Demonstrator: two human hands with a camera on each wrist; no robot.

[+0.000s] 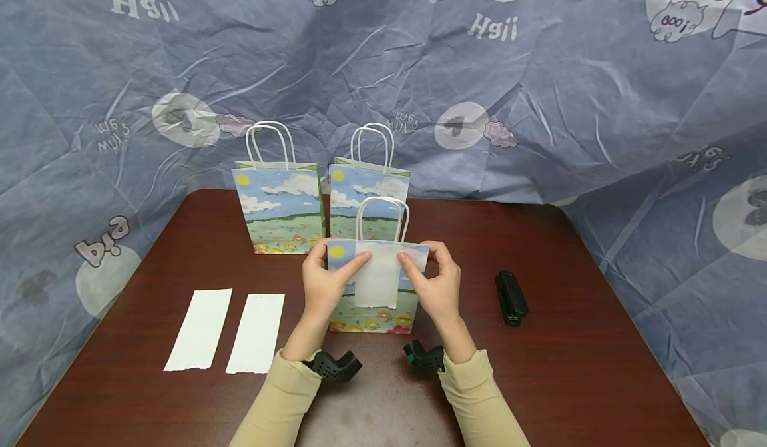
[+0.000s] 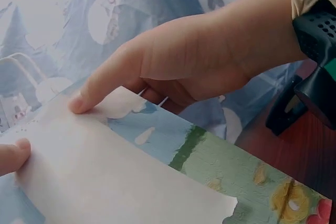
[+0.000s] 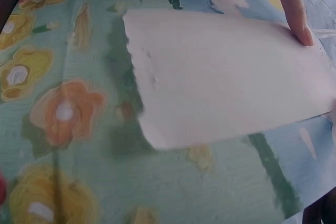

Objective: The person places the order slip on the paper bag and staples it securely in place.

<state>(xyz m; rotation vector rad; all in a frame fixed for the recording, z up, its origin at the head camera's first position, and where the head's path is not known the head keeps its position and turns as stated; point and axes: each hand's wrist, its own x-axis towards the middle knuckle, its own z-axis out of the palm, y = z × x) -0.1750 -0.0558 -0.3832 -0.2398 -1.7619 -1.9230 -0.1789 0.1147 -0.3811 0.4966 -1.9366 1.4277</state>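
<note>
A small paper gift bag with white twisted handles and a painted meadow stands upright in front of me. Against its front, up at the top edge, lies a white paper strip with a ragged lower end. My left hand grips the bag's upper left side, thumb on the strip and fingers behind. On the upper right, my right hand pinches bag and strip the same way. In the left wrist view the strip curves slightly off the bag. The right wrist view shows its torn end over painted flowers.
Two matching gift bags stand at the back of the brown table. Two more white paper strips lie on the left. A black stapler lies on the right. A patterned blue cloth hangs behind.
</note>
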